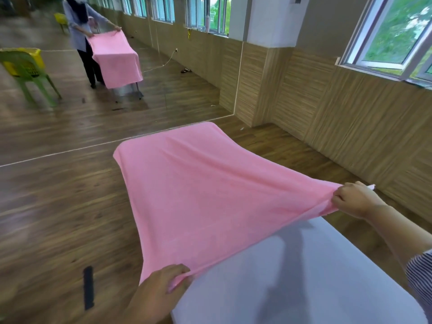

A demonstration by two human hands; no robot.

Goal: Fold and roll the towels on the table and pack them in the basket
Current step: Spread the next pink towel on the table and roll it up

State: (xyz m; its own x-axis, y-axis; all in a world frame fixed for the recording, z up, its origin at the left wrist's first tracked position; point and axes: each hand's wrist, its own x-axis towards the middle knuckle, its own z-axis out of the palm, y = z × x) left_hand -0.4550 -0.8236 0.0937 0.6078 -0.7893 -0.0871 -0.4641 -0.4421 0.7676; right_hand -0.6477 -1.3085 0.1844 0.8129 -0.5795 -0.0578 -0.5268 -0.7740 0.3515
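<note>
Both hands pinch the pink towel's (198, 195) near corners, left hand (163, 282) and right hand (353, 199) wide apart, stretching it flat over the bench (304, 277) for folding.

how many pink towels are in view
1: the pink towel spread over the table, its near corners gripped by the left hand and right hand. The far one is its mirror reflection.

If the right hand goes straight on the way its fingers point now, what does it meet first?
The right hand points left, along the near edge of the pink towel it pinches. Probably it meets only that stretched towel, then the left hand lower down; depth is unclear.
</note>
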